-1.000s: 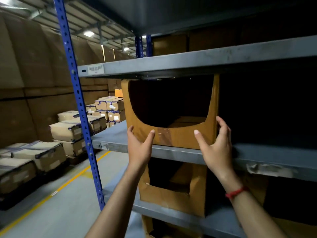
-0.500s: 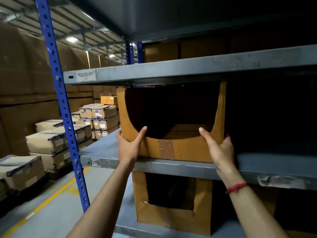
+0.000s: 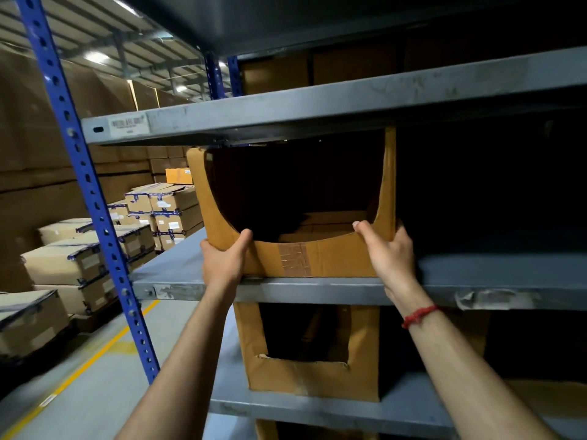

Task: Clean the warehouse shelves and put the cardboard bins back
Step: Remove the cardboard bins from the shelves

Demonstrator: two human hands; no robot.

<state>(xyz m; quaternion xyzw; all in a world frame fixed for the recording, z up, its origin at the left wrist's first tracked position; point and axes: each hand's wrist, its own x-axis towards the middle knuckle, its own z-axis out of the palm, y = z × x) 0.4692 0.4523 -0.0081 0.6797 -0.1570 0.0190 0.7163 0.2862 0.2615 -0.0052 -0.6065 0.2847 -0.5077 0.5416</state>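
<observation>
A brown cardboard bin [image 3: 320,257] with a curved cut-out front and a tape patch stands on the grey metal shelf [image 3: 178,276] at chest height. My left hand [image 3: 224,260] grips the bin's lower left front corner, thumb hooked over the cut-out rim. My right hand [image 3: 389,252] grips the lower right front corner, fingers curled over the rim, a red thread on that wrist. The bin's inside is dark; flat cardboard shows at its bottom.
A second cardboard bin [image 3: 313,373] with a square opening sits on the shelf below. The shelf above [image 3: 317,106] hangs close over the held bin. A blue perforated upright [image 3: 84,176] stands at left. Taped cartons [image 3: 79,258] are stacked across the aisle.
Both hands went from open beside the bin's front to curled around its lower front corners. The view has moved closer to the shelf.
</observation>
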